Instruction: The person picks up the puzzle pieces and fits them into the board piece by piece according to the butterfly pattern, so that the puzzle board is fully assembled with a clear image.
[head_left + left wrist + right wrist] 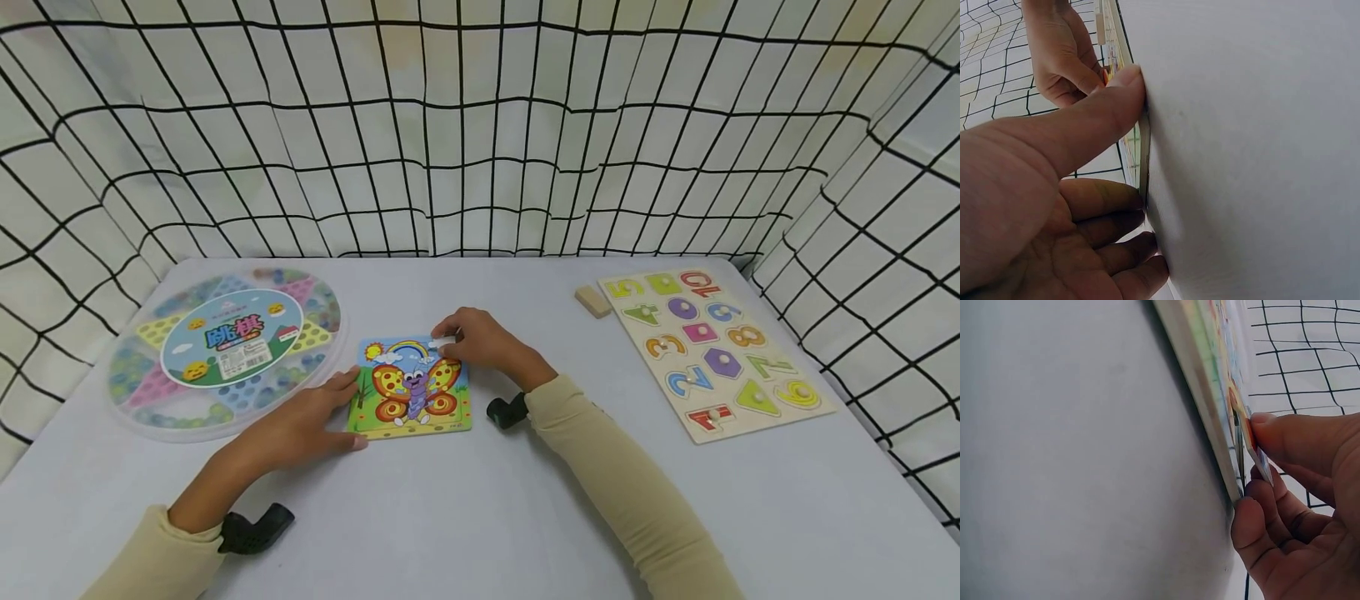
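Note:
A square butterfly jigsaw puzzle (414,392) lies flat on the white table, with a rainbow and sun along its top. At its upper right corner my right hand (480,337) pinches a puzzle piece (1262,459) between thumb and fingers. The piece is tilted, one edge raised off the board (1210,419); dark space shows beneath it. Fingers of my left hand (311,421) touch the puzzle's left edge, while its thumb rests by the lower left corner. From the left wrist view, the left thumb (1094,122) looks extended along the board's edge.
To the left lies a round, clear-lidded Chinese checkers set (225,350) with coloured marbles. A wooden number-and-shape peg board (716,354) lies on the right, a small wooden block (592,302) beside its upper left corner. Black netting (480,167) over white cloth surrounds the table.

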A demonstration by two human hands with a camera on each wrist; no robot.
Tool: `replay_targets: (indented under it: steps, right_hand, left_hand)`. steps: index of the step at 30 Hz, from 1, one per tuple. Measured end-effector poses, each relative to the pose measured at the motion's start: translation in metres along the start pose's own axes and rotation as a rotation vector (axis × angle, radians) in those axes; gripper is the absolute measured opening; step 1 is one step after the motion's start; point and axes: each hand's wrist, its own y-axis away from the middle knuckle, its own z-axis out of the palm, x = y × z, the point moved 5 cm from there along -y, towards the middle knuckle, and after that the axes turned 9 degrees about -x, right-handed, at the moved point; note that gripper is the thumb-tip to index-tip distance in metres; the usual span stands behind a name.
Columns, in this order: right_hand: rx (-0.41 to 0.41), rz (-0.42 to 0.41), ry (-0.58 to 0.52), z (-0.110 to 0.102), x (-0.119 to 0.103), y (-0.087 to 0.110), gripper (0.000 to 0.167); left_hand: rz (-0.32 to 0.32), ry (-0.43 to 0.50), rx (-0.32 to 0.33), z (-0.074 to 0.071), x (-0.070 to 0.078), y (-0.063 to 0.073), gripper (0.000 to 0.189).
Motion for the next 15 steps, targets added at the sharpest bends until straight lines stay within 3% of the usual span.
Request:
replay_targets:
  steps: [6,15]
  right_hand:
    - [-0.012,0.018,0.017,-0.0005,-0.0016,0.0027,0.028]
    - [-0.057,0.021,0.152,0.0000,-0.0033,-0.0007,0.021]
  left_hand:
    - [0.005,-0.010,-0.007,-0.0015,0.0033,0.0006,0.085]
    - [-0.034,-0.031,-0.056,-0.0036,0.0063,-0.0043,0.087]
